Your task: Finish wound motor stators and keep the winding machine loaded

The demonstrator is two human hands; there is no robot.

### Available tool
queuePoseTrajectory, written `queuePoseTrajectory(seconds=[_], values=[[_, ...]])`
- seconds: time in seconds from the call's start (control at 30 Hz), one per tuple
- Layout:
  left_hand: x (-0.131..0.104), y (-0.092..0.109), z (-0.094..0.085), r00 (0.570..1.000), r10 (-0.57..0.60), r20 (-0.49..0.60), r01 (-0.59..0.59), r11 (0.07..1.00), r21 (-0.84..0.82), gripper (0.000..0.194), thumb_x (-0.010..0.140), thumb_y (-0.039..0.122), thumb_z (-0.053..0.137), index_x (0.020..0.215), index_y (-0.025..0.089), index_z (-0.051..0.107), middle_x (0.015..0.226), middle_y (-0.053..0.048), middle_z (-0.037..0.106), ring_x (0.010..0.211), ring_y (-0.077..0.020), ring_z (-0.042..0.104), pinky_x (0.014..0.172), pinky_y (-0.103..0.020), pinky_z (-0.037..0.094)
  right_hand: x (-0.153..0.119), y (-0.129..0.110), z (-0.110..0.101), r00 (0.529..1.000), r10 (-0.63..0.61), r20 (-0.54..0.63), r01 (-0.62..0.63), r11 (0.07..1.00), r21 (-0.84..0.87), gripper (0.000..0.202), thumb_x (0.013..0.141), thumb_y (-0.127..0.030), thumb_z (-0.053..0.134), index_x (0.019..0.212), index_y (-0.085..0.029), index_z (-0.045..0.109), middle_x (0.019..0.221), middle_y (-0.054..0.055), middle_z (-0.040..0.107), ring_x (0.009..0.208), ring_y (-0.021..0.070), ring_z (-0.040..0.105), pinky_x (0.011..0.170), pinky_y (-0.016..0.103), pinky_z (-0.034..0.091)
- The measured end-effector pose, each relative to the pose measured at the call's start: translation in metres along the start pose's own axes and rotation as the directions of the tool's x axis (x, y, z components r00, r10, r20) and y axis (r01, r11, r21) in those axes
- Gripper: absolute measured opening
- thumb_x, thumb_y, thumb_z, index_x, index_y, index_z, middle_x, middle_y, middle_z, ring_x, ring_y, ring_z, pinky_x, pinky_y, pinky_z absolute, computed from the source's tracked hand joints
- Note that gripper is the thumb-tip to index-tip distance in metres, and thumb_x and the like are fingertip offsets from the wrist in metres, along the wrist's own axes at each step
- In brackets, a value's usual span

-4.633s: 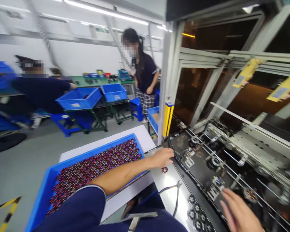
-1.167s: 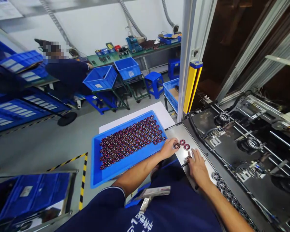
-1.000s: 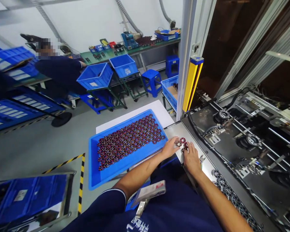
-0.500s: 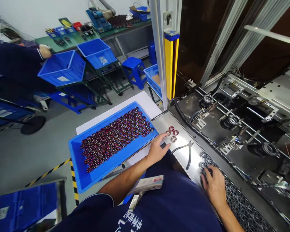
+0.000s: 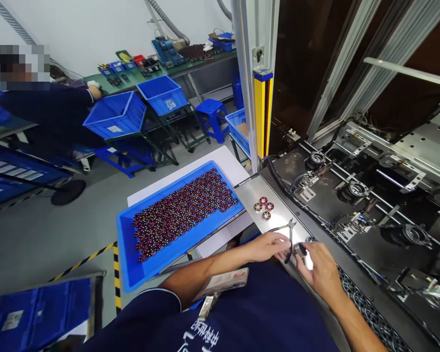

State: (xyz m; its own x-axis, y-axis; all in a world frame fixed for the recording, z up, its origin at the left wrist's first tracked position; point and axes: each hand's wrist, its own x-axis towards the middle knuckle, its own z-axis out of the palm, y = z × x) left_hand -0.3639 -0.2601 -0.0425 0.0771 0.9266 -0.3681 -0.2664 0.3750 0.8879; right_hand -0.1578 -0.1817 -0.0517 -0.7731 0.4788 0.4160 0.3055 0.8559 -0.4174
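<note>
My left hand (image 5: 269,247) is at the dark-handled cutting pliers (image 5: 291,231), its fingers curled around the handles. Part of one handle is hidden by this hand, and the jaws point away from me. In my right hand (image 5: 322,269) a dark round part with a pale metal edge (image 5: 299,249) is pinched between thumb and fingers, close to the pliers. Several small round slotted parts (image 5: 266,215), some red and some pale, lie on the metal ledge (image 5: 250,193) beyond my left hand.
A blue tray (image 5: 126,264) of dark red round parts stands to the left. Many black ring parts (image 5: 363,303) line the ledge at right, beside machine fixtures (image 5: 355,189). A yellow post (image 5: 261,115) rises ahead. A co-worker (image 5: 55,110) is at the far-left bench.
My left hand has left the small round parts and moved right to the pliers. My right hand has lifted a dark part from the black ones and come left with it.
</note>
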Motion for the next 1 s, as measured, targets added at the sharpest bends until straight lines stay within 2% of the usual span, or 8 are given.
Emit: queuePoseTrajectory(seconds=[0.1,0.23,0.5,0.6,0.7,0.8,0.87,1.0], values=[[-0.001,0.019,0.012,0.994,-0.012,0.106,0.038,0.97,-0.241,0.073,0.068,0.076,0.072,0.106,0.014,0.069,0.087,-0.009,0.071,0.073,-0.017,0.07,0.072,-0.032,0.057,0.037,-0.024,-0.02,0.996,-0.042,-0.079,0.051,0.993,0.111,0.039,0.095,-0.019,0.059,0.133,-0.022,0.053,0.105,0.009,0.068,0.095,0.0244,0.063,0.085,0.044,0.055],[-0.006,0.042,0.017,0.996,0.044,0.073,-0.006,0.892,-0.453,0.075,0.065,0.062,0.085,0.124,0.024,0.06,0.091,-0.004,0.07,0.079,-0.0135,0.07,0.078,-0.028,0.055,0.065,-0.04,-0.038,0.987,-0.048,-0.155,0.074,0.983,0.166,0.044,0.093,-0.021,0.064,0.135,-0.022,0.052,0.108,0.011,0.067,0.1,0.0266,0.063,0.083,0.045,0.056],[-0.002,0.039,0.02,0.99,0.143,0.0,-0.118,0.819,-0.562,0.065,0.065,0.055,0.088,0.109,0.018,0.059,0.082,-0.002,0.072,0.07,-0.0145,0.072,0.066,-0.025,0.055,0.072,-0.043,-0.046,0.968,-0.076,-0.24,0.103,0.99,0.101,0.04,0.09,-0.012,0.067,0.128,-0.021,0.06,0.114,0.014,0.064,0.104,0.0271,0.061,0.085,0.045,0.054],[0.003,0.038,0.019,0.984,0.178,-0.012,-0.156,0.826,-0.541,0.062,0.064,0.047,0.09,0.108,0.015,0.06,0.077,-0.002,0.072,0.066,-0.0137,0.072,0.063,-0.023,0.056,0.074,-0.036,-0.06,0.993,-0.037,-0.11,0.063,0.969,0.238,0.034,0.094,-0.014,0.062,0.127,-0.021,0.064,0.131,0.015,0.06,0.116,0.0267,0.061,0.092,0.043,0.055],[0.006,0.042,0.016,0.978,0.205,0.049,-0.151,0.844,-0.515,0.06,0.063,0.045,0.091,0.106,0.013,0.063,0.075,-0.004,0.073,0.064,-0.0163,0.073,0.061,-0.025,0.057,0.076,-0.021,-0.074,0.984,0.088,0.153,-0.149,0.883,0.446,0.027,0.099,-0.021,0.055,0.12,-0.029,0.072,0.142,0.01,0.057,0.121,0.0243,0.063,0.095,0.036,0.057],[0.007,0.045,0.013,0.963,0.225,0.146,-0.127,0.862,-0.491,0.059,0.061,0.042,0.092,0.104,0.013,0.065,0.08,-0.005,0.075,0.067,-0.0163,0.074,0.064,-0.026,0.058,0.082,-0.007,-0.084,0.893,0.142,0.427,-0.386,0.73,0.564,0.023,0.1,-0.032,0.057,0.109,-0.031,0.077,0.148,0.008,0.054,0.125,0.0268,0.062,0.099,0.038,0.057],[0.008,0.046,0.011,0.945,0.237,0.227,-0.108,0.878,-0.466,0.057,0.062,0.039,0.093,0.104,0.013,0.065,0.083,-0.005,0.074,0.072,-0.0152,0.075,0.07,-0.027,0.059,0.086,-0.004,-0.088,0.819,0.102,0.565,-0.484,0.652,0.584,0.025,0.1,-0.036,0.056,0.107,-0.03,0.079,0.154,0.009,0.048,0.134,0.0297,0.055,0.11,0.046,0.048],[0.011,0.048,0.01,0.9,0.26,0.35,-0.101,0.905,-0.413,0.056,0.063,0.042,0.091,0.104,0.013,0.067,0.089,-0.005,0.072,0.077,-0.0135,0.073,0.079,-0.029,0.058,0.083,-0.007,-0.089,0.705,0.021,0.709,-0.562,0.627,0.54,0.03,0.1,-0.041,0.053,0.109,-0.028,0.078,0.158,0.008,0.041,0.144,0.0313,0.043,0.121,0.055,0.03]])
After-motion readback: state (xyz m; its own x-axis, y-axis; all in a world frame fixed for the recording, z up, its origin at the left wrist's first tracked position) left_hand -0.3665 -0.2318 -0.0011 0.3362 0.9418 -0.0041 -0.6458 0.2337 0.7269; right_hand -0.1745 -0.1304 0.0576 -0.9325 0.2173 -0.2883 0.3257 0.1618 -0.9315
